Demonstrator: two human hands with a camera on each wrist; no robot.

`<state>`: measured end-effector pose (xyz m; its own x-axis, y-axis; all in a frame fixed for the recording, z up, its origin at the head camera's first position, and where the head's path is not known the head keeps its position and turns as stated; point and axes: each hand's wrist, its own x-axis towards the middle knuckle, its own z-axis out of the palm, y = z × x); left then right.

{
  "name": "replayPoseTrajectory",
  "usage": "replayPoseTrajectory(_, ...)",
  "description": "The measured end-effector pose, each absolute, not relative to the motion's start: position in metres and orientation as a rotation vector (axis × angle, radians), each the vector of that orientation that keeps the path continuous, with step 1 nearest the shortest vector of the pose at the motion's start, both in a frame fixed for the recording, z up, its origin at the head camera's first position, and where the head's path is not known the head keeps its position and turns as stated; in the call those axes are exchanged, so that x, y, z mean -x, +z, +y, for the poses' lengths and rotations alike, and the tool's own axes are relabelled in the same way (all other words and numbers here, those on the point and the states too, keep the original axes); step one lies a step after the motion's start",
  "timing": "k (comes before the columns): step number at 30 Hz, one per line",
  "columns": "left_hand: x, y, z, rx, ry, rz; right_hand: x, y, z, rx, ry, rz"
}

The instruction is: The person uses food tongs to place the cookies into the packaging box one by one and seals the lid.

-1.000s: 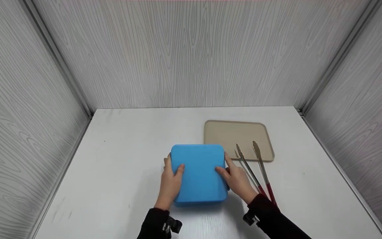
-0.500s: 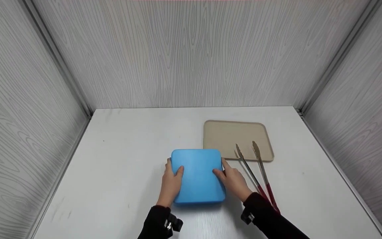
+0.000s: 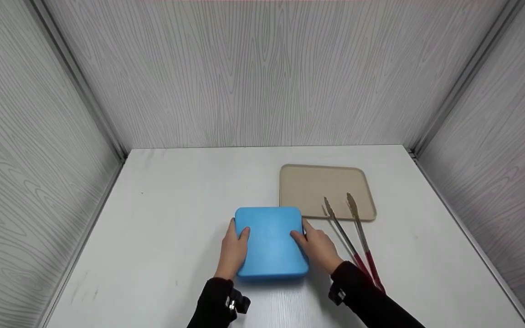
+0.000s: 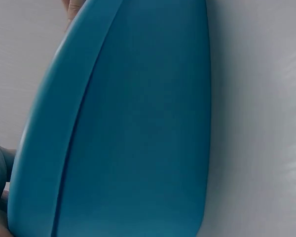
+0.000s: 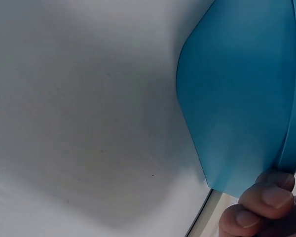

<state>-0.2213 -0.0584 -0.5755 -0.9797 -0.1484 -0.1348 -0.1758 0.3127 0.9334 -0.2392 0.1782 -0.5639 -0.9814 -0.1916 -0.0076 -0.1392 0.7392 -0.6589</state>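
A blue lidded box point(image 3: 271, 241) with rounded corners stands between both hands at the front middle of the table. Along its side, the left wrist view shows a seam below the lid point(image 4: 54, 113). My left hand point(image 3: 233, 250) grips the left side, thumb on top and fingers down the side. On the opposite side my right hand point(image 3: 319, 246) holds the box, thumb over the top edge. In the right wrist view, its curled fingertips point(image 5: 276, 197) sit at the seam near a corner. The inside of the box is hidden.
A beige tray point(image 3: 319, 187) lies behind the box to the right. Metal tongs point(image 3: 342, 232) with red handles lie spread, tips over the tray and handles beside the right forearm. Grey wood-grain panels point(image 3: 262, 77) wall the white table point(image 3: 162, 228) at the back and sides.
The box's far edge has come down and nearer in the head view, and its right side has shifted slightly left. Both hands keep hold; the right hand has moved a little left with it.
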Motion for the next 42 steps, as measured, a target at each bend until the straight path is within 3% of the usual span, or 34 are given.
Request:
replayPoseTrajectory(20,0.229,-0.581,-0.062,0.325,1.539,2.751,0.246,-0.567,0.173,0.250,-0.936,2.937)
replayPoseTrajectory(35,0.230,-0.589,-0.064,0.305,1.592,2.742,0.246,-0.569,0.170,0.201,-0.911,2.976)
replayPoseTrajectory(42,0.223,-0.579,-0.068,0.097,1.456,2.954,0.244,-0.562,0.175,0.430,-0.792,3.191)
